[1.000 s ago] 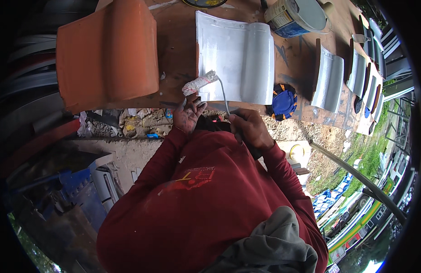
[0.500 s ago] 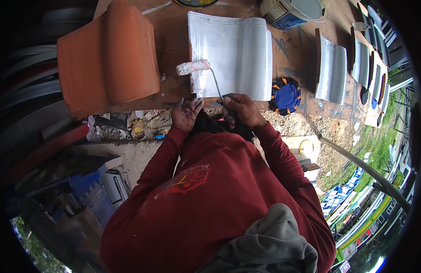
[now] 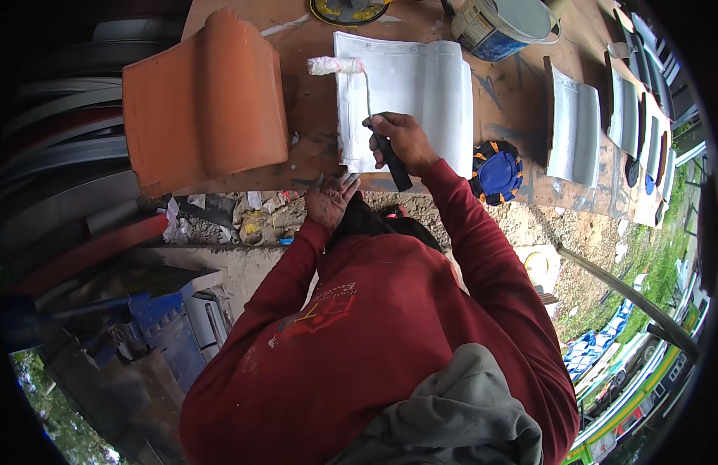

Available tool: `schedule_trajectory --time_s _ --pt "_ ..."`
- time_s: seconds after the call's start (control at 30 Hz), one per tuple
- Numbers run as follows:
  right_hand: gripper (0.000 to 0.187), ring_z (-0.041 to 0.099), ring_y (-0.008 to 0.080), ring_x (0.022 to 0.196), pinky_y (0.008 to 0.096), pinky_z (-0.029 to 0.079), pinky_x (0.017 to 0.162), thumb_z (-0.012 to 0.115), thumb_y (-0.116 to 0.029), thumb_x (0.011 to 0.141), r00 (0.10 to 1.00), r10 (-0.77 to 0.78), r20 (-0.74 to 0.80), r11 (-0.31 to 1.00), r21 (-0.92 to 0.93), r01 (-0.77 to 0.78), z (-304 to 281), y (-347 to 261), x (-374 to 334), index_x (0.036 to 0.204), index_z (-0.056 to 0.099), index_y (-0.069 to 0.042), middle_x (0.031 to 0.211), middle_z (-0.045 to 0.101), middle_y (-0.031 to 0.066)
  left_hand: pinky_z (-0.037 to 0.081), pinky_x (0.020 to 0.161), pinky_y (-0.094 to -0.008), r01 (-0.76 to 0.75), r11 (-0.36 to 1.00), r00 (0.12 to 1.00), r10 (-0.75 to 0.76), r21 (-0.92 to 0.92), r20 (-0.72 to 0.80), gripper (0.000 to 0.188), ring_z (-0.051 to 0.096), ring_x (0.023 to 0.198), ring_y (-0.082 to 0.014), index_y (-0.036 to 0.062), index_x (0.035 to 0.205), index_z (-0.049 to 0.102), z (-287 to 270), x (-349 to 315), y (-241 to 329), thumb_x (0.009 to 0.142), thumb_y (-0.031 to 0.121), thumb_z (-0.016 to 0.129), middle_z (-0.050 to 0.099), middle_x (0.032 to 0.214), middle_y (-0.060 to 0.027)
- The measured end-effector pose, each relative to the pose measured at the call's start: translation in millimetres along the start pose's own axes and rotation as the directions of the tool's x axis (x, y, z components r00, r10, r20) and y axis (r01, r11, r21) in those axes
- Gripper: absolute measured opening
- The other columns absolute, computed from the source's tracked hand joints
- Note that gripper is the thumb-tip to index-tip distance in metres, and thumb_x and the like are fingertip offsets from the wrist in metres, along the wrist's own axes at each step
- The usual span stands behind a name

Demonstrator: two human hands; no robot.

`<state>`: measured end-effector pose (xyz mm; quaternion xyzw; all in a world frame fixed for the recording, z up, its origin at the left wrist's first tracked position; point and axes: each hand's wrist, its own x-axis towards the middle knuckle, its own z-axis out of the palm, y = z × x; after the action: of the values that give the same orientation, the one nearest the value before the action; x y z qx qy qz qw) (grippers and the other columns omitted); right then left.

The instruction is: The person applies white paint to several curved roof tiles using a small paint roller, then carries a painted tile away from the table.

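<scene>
My right hand (image 3: pixel 405 142) is closed round the black handle of a paint roller (image 3: pixel 336 67), above the near middle of a white-coated roof tile (image 3: pixel 398 101). The roller's fluffy, pink-flecked sleeve lies across the far part of the tile's left edge, sticking out past it. My left hand (image 3: pixel 331 201) is palm up at the tile's near left corner. Its fingers are stretched out, with the tips at the tile's edge; whether they bear on it, I cannot tell. To the left lies an uncoated orange roof tile (image 3: pixel 204 108).
Both tiles rest on a brown board table (image 3: pixel 312 116). A paint bucket (image 3: pixel 502 27) stands at the back, beside a yellow-rimmed round container (image 3: pixel 350 9). A blue-and-black round item (image 3: pixel 497 174) lies right of the white tile. More coated tiles (image 3: pixel 572 124) line the right side.
My right hand has pushed the roller away from me, from the near left part of the tile to its far left edge. My left hand stays by the near corner.
</scene>
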<state>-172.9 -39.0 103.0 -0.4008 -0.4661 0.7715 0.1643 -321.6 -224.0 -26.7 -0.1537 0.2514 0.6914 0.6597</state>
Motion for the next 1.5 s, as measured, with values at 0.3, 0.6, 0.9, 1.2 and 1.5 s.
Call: schedule_trajectory --time_s 0.3,0.6,0.9,1.2,1.5 --pt "0.033 0.054 0.0103 0.051 0.0278 0.044 0.045 0.051 -0.023 0.104 0.981 0.186 -0.048 0.946 -0.261 -0.192 -23.4 33.6 -135.6 0.113 0.064 0.005 0.069 0.059 0.0041 0.033 0.119 -0.0519 0.051 0.997 0.999 -0.051 -0.060 0.001 0.055 0.042 0.137 -0.0400 -0.0112 0.080 0.064 -19.4 7.0 6.5 0.101 0.037 0.050 0.060 0.124 -0.0283" --pt "0.030 0.051 0.0044 0.051 0.0220 0.040 0.045 0.054 -0.022 0.104 0.730 -0.515 -0.448 0.825 -0.490 0.282 -84.0 -55.3 -147.0 0.115 0.065 0.004 0.070 0.059 0.0005 0.036 0.117 -0.0570 0.031 0.998 0.994 -0.026 0.048 -0.107 0.045 0.047 0.131 -0.0414 -0.0022 0.117 0.053 -15.7 11.6 12.0 0.100 0.039 0.054 0.057 0.119 -0.0232" --pt "0.032 0.055 0.0114 0.045 0.0287 0.045 0.041 0.057 -0.024 0.100 0.777 -0.270 -0.568 0.945 -0.309 0.102 -95.8 -0.2 -85.2 0.099 0.065 0.007 0.064 0.058 0.0054 0.047 0.108 -0.0550 0.178 0.974 0.971 -0.151 0.143 -0.183 0.051 0.056 0.122 -0.0406 -0.0017 0.121 0.052 -9.6 18.3 16.8 0.098 0.044 0.057 0.059 0.122 -0.0212" --pt "0.033 0.053 0.0088 0.047 0.0257 0.043 0.044 0.053 -0.023 0.102 0.830 -0.020 -0.557 0.987 -0.145 -0.073 -54.6 84.7 -223.7 0.113 0.064 0.006 0.067 0.059 0.0034 0.045 0.110 -0.0576 0.064 0.989 0.992 -0.049 0.137 -0.114 0.046 0.057 0.120 -0.0405 -0.0010 0.119 0.049 -17.5 18.8 15.4 0.100 0.041 0.054 0.059 0.120 -0.0207" --pt "0.030 0.052 0.0098 0.045 0.0269 0.042 0.042 0.055 -0.020 0.102 0.765 -0.144 -0.627 0.979 -0.201 0.020 -82.6 38.3 -135.3 0.113 0.064 0.006 0.068 0.058 0.0047 0.049 0.105 -0.0555 0.134 0.973 0.973 -0.094 0.188 -0.211 0.050 0.060 0.115 -0.0402 0.0007 0.123 0.048 1.4 27.2 16.0 0.099 0.043 0.057 0.059 0.117 -0.0228"
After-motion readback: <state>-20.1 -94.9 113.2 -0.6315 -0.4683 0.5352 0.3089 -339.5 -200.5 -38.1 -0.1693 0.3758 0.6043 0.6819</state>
